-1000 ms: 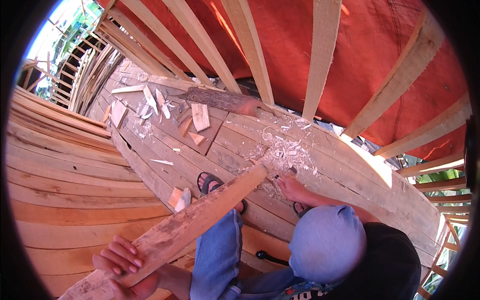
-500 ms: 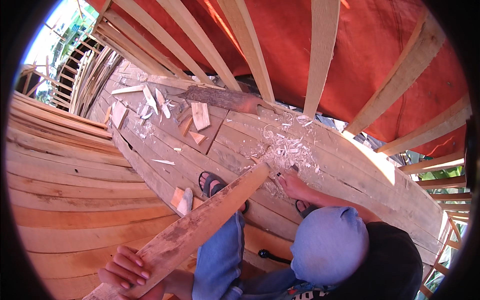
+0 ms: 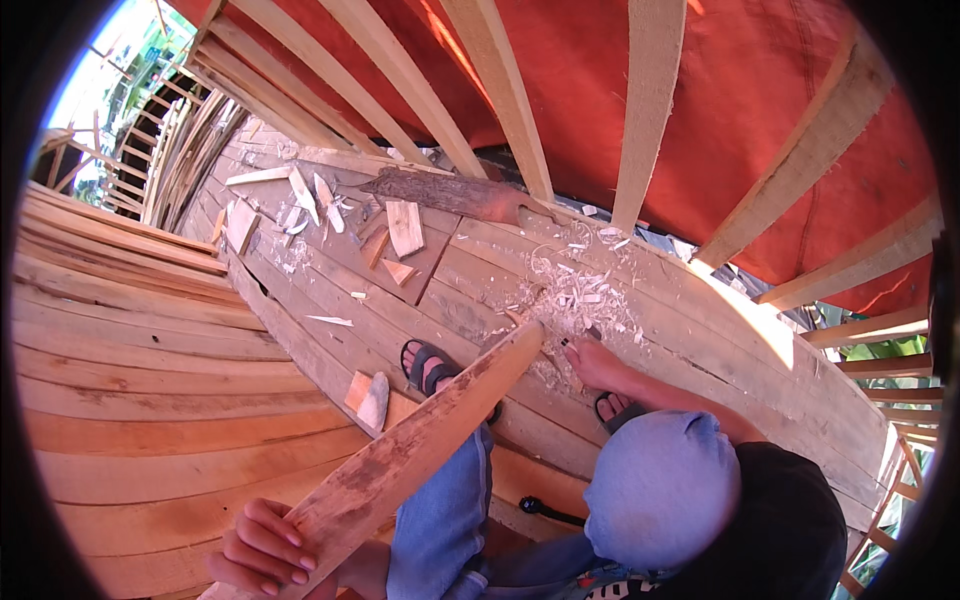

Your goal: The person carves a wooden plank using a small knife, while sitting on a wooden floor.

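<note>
Left hand (image 3: 262, 548): wrapped around the near part of the plank at near left, its fingers curled over the upper face.
Plank (image 3: 400, 455): long, rough and dark-stained along its surface; it slants from near left to the middle of the scene, crossing in front of the jeans leg (image 3: 440, 520). Its far end lies over the edge of the shavings; whether it rests on the floor I cannot tell.
Right hand (image 3: 592, 365): low beside the shavings, just right of the plank's far end; its fingers are too unclear to tell whether they grip anything.
Shavings (image 3: 575, 300): pale curls and chips heaped beyond the plank's far end.
Sandals (image 3: 425, 365): dark, one on each foot, left and right of the plank's far part.
Offcuts (image 3: 404, 228): blocks, wedges and slivers scattered at far left.
Log (image 3: 440, 192): bark-covered, lying beyond the offcuts.
Floor (image 3: 700, 340): wooden boards, brightly sunlit along the far right edge.
Timbers (image 3: 648, 110): upright, spaced out in front of a red sheet (image 3: 575, 100) on the far side.
Boards (image 3: 150, 340): long rows at left.
Clothing: a black shirt (image 3: 790, 520) at near right, beside a rounded pale-blue cloth shape (image 3: 660, 490).
</note>
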